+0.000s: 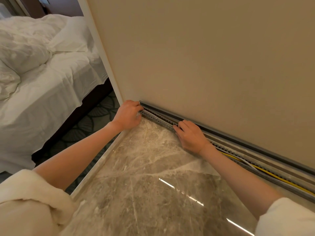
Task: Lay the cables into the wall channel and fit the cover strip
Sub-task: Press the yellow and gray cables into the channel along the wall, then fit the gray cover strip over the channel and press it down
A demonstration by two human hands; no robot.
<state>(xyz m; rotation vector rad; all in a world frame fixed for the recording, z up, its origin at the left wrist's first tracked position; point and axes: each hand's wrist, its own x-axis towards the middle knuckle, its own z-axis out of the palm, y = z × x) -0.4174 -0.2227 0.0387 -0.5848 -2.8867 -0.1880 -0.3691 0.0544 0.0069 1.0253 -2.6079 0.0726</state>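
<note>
A grey metal wall channel (238,141) runs along the foot of the beige wall, from the wall's corner down to the right edge. A perforated metal cover strip (157,120) lies along its left part. My left hand (127,115) grips the strip's left end at the corner. My right hand (190,135) presses fingertips on the strip further right. Yellow and white cables (265,171) lie exposed in the open channel to the right of my right wrist.
A glossy marble surface (153,184) with a raised pale edge (95,166) spreads below the channel. A bed with rumpled white linen (42,74) stands to the left over dark patterned carpet (88,123).
</note>
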